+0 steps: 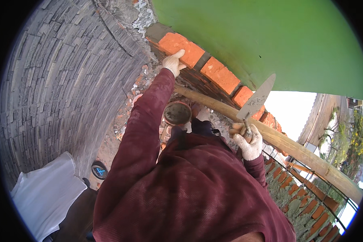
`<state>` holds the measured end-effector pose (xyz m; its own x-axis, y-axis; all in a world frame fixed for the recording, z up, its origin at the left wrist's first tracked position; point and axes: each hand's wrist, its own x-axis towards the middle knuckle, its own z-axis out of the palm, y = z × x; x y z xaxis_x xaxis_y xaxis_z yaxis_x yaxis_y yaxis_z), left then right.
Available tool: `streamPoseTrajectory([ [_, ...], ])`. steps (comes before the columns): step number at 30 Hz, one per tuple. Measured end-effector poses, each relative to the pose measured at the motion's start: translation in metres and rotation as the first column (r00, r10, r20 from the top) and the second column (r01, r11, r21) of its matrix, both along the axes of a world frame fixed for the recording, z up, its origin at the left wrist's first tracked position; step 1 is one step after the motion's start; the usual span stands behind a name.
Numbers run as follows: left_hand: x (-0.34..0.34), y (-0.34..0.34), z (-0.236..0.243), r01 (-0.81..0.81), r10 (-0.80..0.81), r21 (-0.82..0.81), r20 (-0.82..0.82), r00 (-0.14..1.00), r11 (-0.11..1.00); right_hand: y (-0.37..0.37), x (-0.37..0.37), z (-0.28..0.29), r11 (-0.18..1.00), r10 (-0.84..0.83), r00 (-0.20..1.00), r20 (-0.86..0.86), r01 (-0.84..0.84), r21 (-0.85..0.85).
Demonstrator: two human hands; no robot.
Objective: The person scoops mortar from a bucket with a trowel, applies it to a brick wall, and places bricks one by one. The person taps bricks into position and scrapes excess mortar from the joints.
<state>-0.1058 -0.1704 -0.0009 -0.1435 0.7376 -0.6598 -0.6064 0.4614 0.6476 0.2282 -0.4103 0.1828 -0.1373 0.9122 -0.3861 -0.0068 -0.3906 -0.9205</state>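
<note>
- Here we are at the brick row, which runs from the far left toward the near right along the green wall (pixel 266 36).
- Our left hand (pixel 174 64), gloved, is on the end brick (pixel 181 45), fingers at its near edge; whether it grips or only presses, we cannot tell.
- Our right hand (pixel 248 142), gloved too, has its fingers wrapped around the handle of a trowel (pixel 257 100), blade up and smeared with grey.
- What's done? The end brick, the middle brick (pixel 220 75) and the third brick (pixel 243 95) sit in line on top, with more orange brick running off to the right behind the blade.
- What's left? Grey joints part these three, and they look sunken to us, so we'd judge some filling remains.
- Just beyond the end brick, at the far left, a strip of grey mortar (pixel 159 30) carries no brick; we'd call the row unfinished there.
- Below, left of the wooden pole (pixel 211 103), stands a round bucket (pixel 177 124) with grey mix inside, so material is at hand.
</note>
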Motion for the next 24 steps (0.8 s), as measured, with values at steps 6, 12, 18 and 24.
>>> streamPoseTrajectory([
  [6,0.02,0.026,-0.028,-0.015,0.013,-0.033,-0.057,0.998,0.999,0.024,0.005,0.008,0.999,0.009,0.979,0.204,-0.016,0.031],
  [12,0.02,0.036,-0.037,-0.047,0.042,-0.071,-0.07,0.997,0.996,0.04,0.003,0.008,0.997,0.054,0.974,0.218,-0.042,-0.06],
  [18,0.021,0.04,-0.022,0.011,-0.039,-0.142,-0.194,0.98,0.99,0.06,0.002,-0.002,0.975,0.198,0.906,0.373,-0.22,0.016],
  [24,0.012,0.046,-0.018,0.115,-0.24,-0.303,-0.418,0.876,0.946,0.083,-0.015,0.011,0.989,0.149,0.919,0.364,-0.139,-0.053],
])
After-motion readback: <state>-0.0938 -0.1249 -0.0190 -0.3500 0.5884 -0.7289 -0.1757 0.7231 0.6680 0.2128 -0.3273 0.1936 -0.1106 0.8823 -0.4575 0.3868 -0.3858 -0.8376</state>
